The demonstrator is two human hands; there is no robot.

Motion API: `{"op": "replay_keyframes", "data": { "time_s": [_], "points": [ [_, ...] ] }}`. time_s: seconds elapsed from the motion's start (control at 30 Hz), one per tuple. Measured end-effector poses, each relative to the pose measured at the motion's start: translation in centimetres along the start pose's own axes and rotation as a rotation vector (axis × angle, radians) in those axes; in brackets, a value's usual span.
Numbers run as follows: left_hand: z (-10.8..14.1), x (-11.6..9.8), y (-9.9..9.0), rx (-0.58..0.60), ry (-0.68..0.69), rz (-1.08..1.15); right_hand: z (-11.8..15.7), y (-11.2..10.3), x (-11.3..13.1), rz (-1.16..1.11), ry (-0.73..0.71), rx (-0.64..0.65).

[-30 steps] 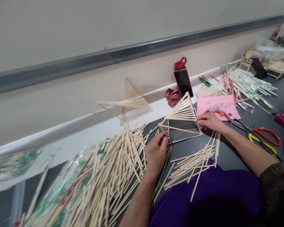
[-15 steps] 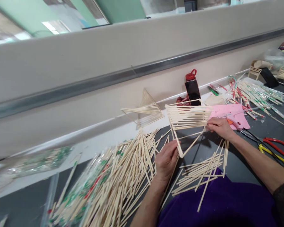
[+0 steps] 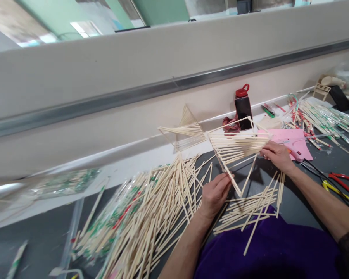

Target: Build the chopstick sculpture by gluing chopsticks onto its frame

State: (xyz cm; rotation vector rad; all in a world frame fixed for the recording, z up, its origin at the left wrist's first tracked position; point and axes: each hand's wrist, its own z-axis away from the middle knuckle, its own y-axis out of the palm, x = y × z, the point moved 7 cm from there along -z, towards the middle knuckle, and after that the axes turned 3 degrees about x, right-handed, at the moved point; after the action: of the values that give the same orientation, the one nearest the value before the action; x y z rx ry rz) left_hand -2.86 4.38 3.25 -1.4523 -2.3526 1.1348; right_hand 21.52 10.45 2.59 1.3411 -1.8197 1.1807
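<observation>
Between my hands, raised above the table, is a frame of glued wooden sticks [image 3: 237, 149], with a row of parallel sticks forming a slanted, twisting surface. My left hand [image 3: 216, 193] pinches its lower left edge close to the bottom corner. At the right side, my right hand [image 3: 277, 155] is closed on the frame near the end of the stick row. Below it lies a small group of loose sticks [image 3: 250, 209], partly over purple cloth [image 3: 267, 248]. A similar stick frame [image 3: 189, 130] stands near the wall, left of the held one.
A big heap of loose sticks [image 3: 159, 205] and plastic-wrapped chopsticks [image 3: 113, 209] spreads on the left. A red-capped bottle [image 3: 242, 93] with a phone [image 3: 243, 112] stands behind. Right are a pink glue gun [image 3: 296, 154] on pink paper [image 3: 304, 141], red-handled pliers [image 3: 344, 180] and more wrapped chopsticks [image 3: 322, 114].
The held stick frame has turned and tilted, its stick row now fanning more steeply. Both hands remain on it. The whole view has shifted slightly, with things appearing farther right.
</observation>
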Motion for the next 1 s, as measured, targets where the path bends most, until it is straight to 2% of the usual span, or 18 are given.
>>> {"op": "replay_keyframes", "data": {
  "time_s": [0.1, 0.17, 0.27, 0.4, 0.5, 0.6, 0.7, 0.87, 1.0],
  "points": [
    [0.1, 0.4, 0.4, 0.028, -0.074, 0.067, 0.2, 0.5, -1.1, -0.082, 0.101, 0.027],
    [0.3, 1.0, 0.7, 0.056, -0.197, 0.115, 0.3, 0.9, -1.9, -0.099, 0.165, 0.051],
    [0.6, 2.3, 1.4, 0.125, -0.472, 0.262, 0.4, 1.1, -2.0, -0.037, 0.153, 0.073],
    [1.2, 3.7, 2.6, 0.183, -0.945, 0.788, 0.2, 0.6, -1.3, 0.032, 0.077, 0.043],
    [0.8, 3.7, 2.4, 0.083, -1.166, 1.172, 0.1, 0.3, -0.6, 0.063, 0.02, 0.032],
    [0.2, 3.7, 2.0, 0.022, -1.311, 1.258, 0.2, 0.2, 0.2, 0.091, -0.049, 0.05],
    [-0.4, 3.8, 1.8, 0.037, -1.366, 1.2, 0.2, 0.2, 0.8, 0.119, -0.088, 0.069],
    [-1.6, 4.4, 0.6, 0.017, -1.229, 0.96, 0.3, 0.4, 1.9, 0.184, -0.146, 0.087],
    [-1.5, 4.3, 0.4, 0.044, -1.224, 0.868, 0.5, 0.7, 2.6, 0.243, -0.178, 0.092]
  ]
}}
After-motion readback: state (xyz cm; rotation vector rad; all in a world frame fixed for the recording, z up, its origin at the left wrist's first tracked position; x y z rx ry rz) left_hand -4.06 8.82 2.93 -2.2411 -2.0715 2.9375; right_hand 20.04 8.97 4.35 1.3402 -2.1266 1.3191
